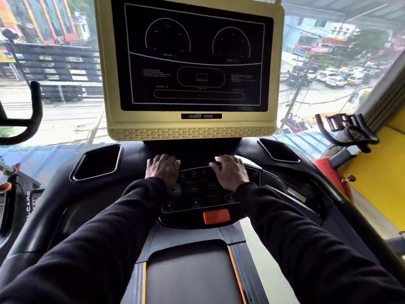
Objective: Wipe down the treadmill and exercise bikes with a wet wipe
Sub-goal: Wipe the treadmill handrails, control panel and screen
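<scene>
- head view: two recessed cup holders sit on the treadmill console [135, 194], the left cup holder [97, 162] near its left edge, the right cup holder [278, 151] near its right edge; nothing shows inside either.
- treadmill fills the middle of the view: a dark screen [195, 60] in a pale yellow frame stands at the console's far edge, a black button panel [197, 191] lies below it, and an orange stop button [216, 216] sits at the panel's near edge; the grey belt [188, 273] runs underneath.
- a bit of white, apparently the wet wipe [217, 159], shows at the right hand's fingertips.
- left hand [163, 170] lies palm down, fingers relaxed, on the panel's far left part.
- right hand [230, 171] lies palm down on the far right part, fingers spread over the white bit; whether it grips it cannot be told.
- exercise bike handlebars show at the left edge [32, 115] and right edge [348, 130].
</scene>
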`<state>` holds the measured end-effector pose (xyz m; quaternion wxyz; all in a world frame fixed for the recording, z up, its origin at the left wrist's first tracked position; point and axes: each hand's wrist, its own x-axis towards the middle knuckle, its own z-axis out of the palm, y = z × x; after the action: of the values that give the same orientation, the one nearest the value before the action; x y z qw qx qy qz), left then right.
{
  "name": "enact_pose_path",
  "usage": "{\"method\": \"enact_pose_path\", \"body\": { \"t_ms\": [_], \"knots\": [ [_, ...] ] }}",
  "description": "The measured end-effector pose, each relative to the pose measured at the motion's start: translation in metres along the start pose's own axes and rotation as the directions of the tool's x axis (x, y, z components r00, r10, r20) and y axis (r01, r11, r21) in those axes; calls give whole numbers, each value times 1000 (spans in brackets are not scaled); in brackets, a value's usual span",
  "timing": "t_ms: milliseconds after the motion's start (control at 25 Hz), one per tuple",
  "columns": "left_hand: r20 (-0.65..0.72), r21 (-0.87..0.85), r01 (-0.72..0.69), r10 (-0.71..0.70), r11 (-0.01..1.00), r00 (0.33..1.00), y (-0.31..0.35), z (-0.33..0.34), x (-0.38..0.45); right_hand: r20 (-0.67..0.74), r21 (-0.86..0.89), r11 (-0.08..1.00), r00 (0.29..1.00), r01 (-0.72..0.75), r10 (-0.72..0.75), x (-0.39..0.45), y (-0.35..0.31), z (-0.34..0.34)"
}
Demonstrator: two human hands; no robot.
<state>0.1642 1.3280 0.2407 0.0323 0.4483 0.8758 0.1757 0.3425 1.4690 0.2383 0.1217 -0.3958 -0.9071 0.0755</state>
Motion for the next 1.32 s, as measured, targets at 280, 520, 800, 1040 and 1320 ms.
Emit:
{"method": "enact_pose_path", "body": {
  "t_ms": [280,520,800,1040,1320],
  "knots": [
    [218,41,-98,87,994,972,82,14,10,-37,92,982,986,164,-161,-2,37,-4],
    [270,69,-26,6,997,963,111,22,30,-127,161,945,955,286,-268,-11,56,-14],
    [251,98,-42,16,994,968,152,36,36,379,182,977,908,113,-176,58,98,-31],
    [259,121,-30,-2,992,966,155,34,37,156,223,971,981,82,-119,43,123,-17],
    [260,130,-99,63,987,963,156,40,30,-431,306,921,898,243,-94,-35,137,-2]
  ]
}}
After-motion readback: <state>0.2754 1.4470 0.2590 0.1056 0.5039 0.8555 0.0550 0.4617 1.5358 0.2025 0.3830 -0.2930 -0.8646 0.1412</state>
